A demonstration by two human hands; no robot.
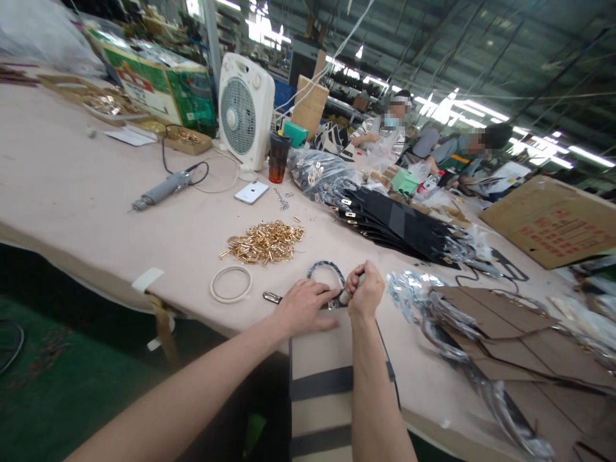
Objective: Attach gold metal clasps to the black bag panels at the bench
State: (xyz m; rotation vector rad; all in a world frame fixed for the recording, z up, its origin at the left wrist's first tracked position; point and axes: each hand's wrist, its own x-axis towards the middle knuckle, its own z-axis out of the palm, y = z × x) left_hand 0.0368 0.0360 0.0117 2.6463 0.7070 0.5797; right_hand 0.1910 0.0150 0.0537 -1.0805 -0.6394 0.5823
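My left hand (308, 307) lies across the top edge of a beige panel with black bands (321, 362), fingers stretched out and partly blurred. Beside it, my right hand (364, 289) is closed in a fist around a tool with a pale handle (344, 297); the tool's working end is hidden near the left fingertips. A dark braided loop (327, 264) rises behind both hands. To the left, a dark tab with a metal fitting (272, 297) sticks out from under my left hand. The panel hangs over the table edge towards me.
A heap of gold metal pieces (264, 242) and a tape roll (231, 284) lie left of my hands. Farther back are a grey electric screwdriver (162, 190), phone (251, 192), tumbler (278, 158) and fan (244, 110). Black panels (399, 218) and brown panels (510, 314) stack rightward. Two people sit beyond.
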